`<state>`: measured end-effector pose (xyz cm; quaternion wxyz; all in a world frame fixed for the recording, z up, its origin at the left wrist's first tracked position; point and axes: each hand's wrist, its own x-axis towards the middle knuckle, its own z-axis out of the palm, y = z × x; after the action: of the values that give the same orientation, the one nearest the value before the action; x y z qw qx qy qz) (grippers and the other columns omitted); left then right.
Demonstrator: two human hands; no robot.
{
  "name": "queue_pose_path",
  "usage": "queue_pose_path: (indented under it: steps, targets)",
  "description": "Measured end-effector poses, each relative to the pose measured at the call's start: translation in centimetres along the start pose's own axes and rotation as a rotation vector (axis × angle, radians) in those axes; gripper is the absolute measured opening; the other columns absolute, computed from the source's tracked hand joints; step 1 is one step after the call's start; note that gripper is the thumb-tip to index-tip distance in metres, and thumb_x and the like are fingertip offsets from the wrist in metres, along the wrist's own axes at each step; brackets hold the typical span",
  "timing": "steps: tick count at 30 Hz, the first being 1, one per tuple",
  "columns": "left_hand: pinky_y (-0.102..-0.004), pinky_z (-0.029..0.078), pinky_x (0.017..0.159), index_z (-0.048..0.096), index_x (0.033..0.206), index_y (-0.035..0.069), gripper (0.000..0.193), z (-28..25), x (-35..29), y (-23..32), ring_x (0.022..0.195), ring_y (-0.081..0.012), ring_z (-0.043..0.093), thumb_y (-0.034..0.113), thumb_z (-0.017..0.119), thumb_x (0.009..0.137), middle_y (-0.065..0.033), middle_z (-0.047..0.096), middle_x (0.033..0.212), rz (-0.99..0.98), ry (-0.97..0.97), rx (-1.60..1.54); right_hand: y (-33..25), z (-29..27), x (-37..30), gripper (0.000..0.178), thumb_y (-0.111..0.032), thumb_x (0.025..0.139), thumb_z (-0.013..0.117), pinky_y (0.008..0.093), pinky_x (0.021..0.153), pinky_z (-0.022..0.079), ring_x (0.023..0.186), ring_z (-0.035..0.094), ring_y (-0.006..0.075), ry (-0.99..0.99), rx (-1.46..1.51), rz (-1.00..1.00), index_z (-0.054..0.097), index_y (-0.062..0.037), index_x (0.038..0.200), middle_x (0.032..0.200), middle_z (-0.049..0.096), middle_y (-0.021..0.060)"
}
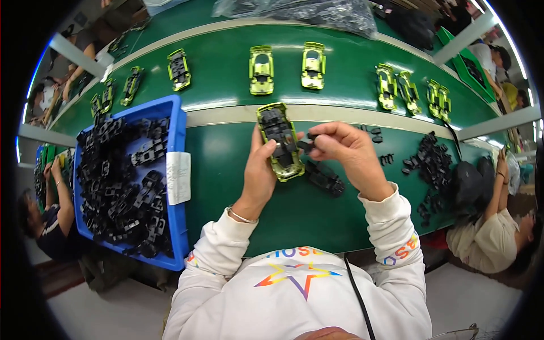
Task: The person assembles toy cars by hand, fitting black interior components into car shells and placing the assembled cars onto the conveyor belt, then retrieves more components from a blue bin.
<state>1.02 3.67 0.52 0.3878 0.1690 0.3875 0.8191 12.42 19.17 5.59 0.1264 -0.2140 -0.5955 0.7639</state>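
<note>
My left hand (pixel 260 175) grips a yellow-green toy car body (pixel 277 139) by its left side, and black interior parts show inside the shell. Close to the car's right edge, my right hand (pixel 343 150) pinches a small black plastic part (pixel 307 143) between thumb and fingers. Whether that part touches the car I cannot tell. Below and between the hands, a black car interior piece (pixel 324 178) lies on the green table (pixel 255 229).
At left stands a blue bin (pixel 180 221) full of black car parts, with a paper label. Small black parts (pixel 430 161) are heaped at right. Several yellow-green cars (pixel 261 71) sit along the green strip beyond. Clear plastic bags (pixel 300 14) lie at the back. Other people work on both sides.
</note>
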Motion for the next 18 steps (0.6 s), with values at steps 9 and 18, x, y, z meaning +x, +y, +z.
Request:
queue_pose_path:
  steps: [9, 18]
  targets:
    - [-0.0349, 0.042, 0.107, 0.007, 0.158, 0.002, 0.087, -1.0, -0.5, 0.7, 0.123, -0.0189, 0.052, 0.019, 0.059, 0.091, -0.0122, 0.044, 0.14, 0.142, -0.065, 0.244, 0.0, 4.4, 1.5, 0.015, -0.008, 0.095, 0.067, 0.0249, 0.069, 0.057, 0.075, 0.069, 0.0127, -0.062, 0.003, 0.058, 0.063, 0.0029, 0.104, 0.089, 0.071, 0.0087]
    - [-0.0356, 0.039, 0.11, 0.015, 0.155, 0.0, 0.073, -0.9, -0.4, 0.6, 0.129, -0.0229, 0.05, 0.012, 0.05, 0.093, -0.0165, 0.044, 0.145, 0.122, -0.02, 0.269, 1.0, 4.4, 1.7, 0.02, -0.01, 0.09, 0.074, 0.021, 0.056, 0.041, 0.063, 0.055, 0.0039, 0.037, -0.363, -0.092, 0.061, -0.0004, 0.102, 0.074, 0.065, 0.0008]
